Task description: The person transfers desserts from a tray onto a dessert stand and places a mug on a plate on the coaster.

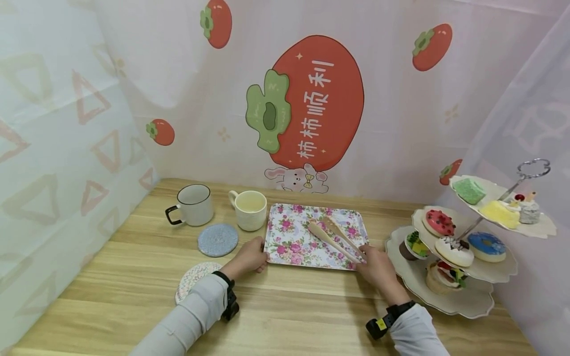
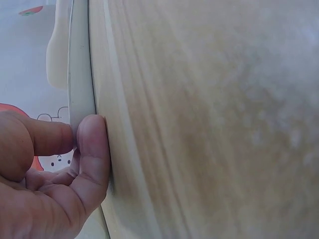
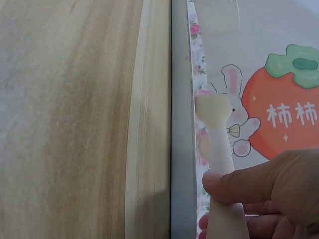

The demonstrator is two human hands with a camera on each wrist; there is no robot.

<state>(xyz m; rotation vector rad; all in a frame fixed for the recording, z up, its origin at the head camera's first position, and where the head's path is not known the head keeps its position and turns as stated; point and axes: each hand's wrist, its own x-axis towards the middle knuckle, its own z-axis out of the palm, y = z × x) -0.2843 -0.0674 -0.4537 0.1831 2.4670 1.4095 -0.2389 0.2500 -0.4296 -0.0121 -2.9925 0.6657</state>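
A flower-patterned tray [image 1: 285,249] lies on the wooden table, with a pair of light wooden tongs [image 1: 328,240] slanting across its right half. My left hand [image 1: 250,256] is at the tray's front left corner. The left wrist view shows its thumb and index finger pinching the tray's rim [image 2: 81,74]. By the front right corner, my right hand [image 1: 377,269] holds the handle end of the tongs. In the right wrist view its thumb presses on top of the tongs' pale arm [image 3: 222,149], and fingertips show at the far side.
Behind my left hand stand a white mug with a black handle [image 1: 196,210] and a cream cup [image 1: 251,217]. A blue-grey coaster [image 1: 218,240] and a patterned coaster [image 1: 189,279] lie left. At right rises a three-tier stand [image 1: 481,306] of cakes, doughnuts and tarts.
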